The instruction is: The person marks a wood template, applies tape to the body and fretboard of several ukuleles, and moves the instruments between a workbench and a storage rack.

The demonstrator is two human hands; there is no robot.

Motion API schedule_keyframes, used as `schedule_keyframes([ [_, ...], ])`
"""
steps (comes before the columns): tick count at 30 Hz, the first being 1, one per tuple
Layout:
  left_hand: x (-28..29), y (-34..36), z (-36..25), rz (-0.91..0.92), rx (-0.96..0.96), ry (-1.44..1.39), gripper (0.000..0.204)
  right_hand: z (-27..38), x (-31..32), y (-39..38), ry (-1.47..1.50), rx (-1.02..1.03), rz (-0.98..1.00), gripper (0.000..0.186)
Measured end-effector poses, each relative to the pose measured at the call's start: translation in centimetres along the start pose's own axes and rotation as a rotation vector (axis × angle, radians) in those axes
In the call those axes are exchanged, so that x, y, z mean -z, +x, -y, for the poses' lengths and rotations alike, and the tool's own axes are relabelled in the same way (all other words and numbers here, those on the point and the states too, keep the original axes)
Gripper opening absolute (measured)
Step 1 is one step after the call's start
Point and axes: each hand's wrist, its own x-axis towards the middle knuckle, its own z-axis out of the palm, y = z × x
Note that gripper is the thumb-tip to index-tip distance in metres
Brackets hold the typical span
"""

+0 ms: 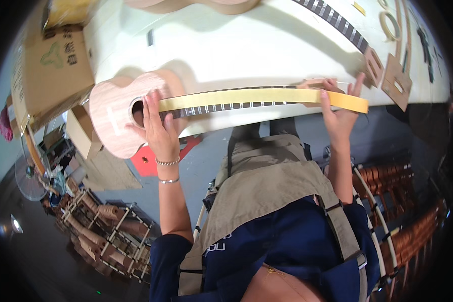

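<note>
A ukulele of pale, unfinished wood lies across the near edge of the bench, its body at left and its neck pointing right. Along its dark fretboard runs a strip of yellow masking tape, with the metal frets showing below it. My left hand is beside the sound hole, its fingers holding the tape's left end against the fretboard. At the headstock, my right hand grips the tape near its right end, thumb in front and other fingers stretched behind. The headstock is partly hidden by that hand.
Another ukulele neck and body lie at the far side of the bench. Tape rolls and a flat wooden piece are at right. A cardboard box stands left; racks of wooden parts fill the floor.
</note>
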Motion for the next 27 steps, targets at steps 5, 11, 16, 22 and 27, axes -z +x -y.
schedule_keyframes([
  [5, 0.2, -0.1, -1.6, 0.163, -0.058, 0.026, 0.061, -0.3, -0.5, -0.2, -0.117, -0.054, -0.075, 0.088],
  [11, -2.6, -1.1, -15.0, 0.448, -0.169, -0.209, 0.096, -1.1, -2.4, -0.7, -0.413, 0.151, -0.085, 0.068],
  [16, -4.7, 6.1, -15.5, 0.363, -0.486, -0.194, 0.055, -3.1, -4.9, -1.8, -0.259, 0.129, -0.204, 0.042],
  [22, -5.9, 19.1, 4.1, 0.635, 0.303, 0.432, 0.037, -2.3, -5.2, -0.7, -0.291, 0.177, -0.141, 0.036],
  [27, -3.6, 18.0, 5.1, 0.151, 0.257, -0.387, 0.018, -2.7, -5.5, 0.3, -0.296, 0.167, -0.136, 0.032],
])
